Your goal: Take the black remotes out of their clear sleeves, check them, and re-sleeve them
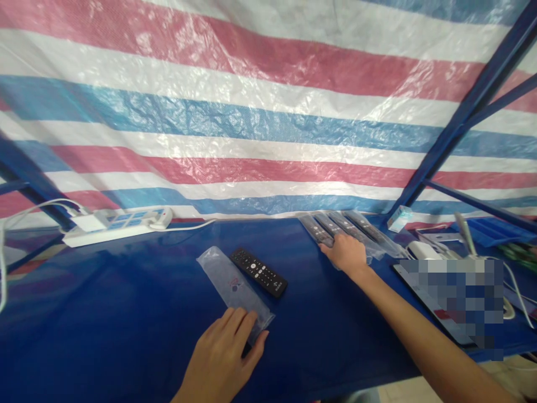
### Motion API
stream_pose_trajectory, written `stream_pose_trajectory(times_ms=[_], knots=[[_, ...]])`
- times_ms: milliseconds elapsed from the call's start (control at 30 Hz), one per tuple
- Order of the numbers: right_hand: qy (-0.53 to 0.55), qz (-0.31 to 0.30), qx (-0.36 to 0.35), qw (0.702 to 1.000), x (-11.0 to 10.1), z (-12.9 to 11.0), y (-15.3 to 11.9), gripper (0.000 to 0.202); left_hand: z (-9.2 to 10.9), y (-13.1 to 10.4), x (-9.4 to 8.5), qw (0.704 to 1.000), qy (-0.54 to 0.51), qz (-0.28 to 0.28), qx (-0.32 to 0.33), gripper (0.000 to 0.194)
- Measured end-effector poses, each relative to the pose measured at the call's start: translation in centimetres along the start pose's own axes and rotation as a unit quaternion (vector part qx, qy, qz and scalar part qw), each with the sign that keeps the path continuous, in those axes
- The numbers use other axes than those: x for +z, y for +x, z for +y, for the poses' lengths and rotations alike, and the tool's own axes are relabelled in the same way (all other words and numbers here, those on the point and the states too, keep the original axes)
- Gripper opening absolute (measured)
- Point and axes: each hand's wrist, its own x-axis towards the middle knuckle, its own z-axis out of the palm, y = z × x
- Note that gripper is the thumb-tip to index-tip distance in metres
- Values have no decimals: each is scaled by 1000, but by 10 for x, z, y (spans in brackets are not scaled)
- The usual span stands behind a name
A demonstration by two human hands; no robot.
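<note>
My left hand [224, 352] rests with its fingertips on the near end of a clear plastic bag [230, 282], the thumb apart from the fingers. The bag lies flat and carries a small printed mark. Beside it on the right is a bare black remote control [260, 272], buttons up, lying at a slant. Farther right, my right hand [346, 253] is closed over the near end of a bagged remote control [318, 228] in a row of several. Its fingertips are partly hidden, and its thumb side lies at the row's left.
A white power strip [121, 224] with plugs and cables stands at the back left. On the right are a dark tablet-like panel [423, 302], partly pixelated, a small box [399, 219] and cables. Blue metal posts [457, 131] and a striped sheet [251, 129] bound the blue table [126, 313].
</note>
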Motion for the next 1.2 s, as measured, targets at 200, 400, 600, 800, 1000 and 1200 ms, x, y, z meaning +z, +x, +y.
stream_pose_trajectory(times_ms=[200, 400, 600, 800, 1000, 1200], knots=[[-8, 2, 25, 1000, 4, 5, 14, 45, 1, -2, 0, 1000, -3, -6, -11, 18], [-37, 76, -21, 996, -3, -8, -9, 50, 1, -3, -2, 999, -19, -33, -33, 19], [104, -45, -247, 962, -17, -60, -73, 50, -1, -7, -4, 999, -8, -25, -33, 20], [87, -55, -272, 957, -17, -82, -85, 32, -6, -13, -8, 998, 44, -52, -10, 25], [38, -70, -218, 973, -16, -34, -91, 26, 1, -6, -1, 987, 58, -152, -10, 28], [44, -39, -169, 984, -7, 31, -119, 26, 23, 25, 10, 961, 28, -274, -10, 21]])
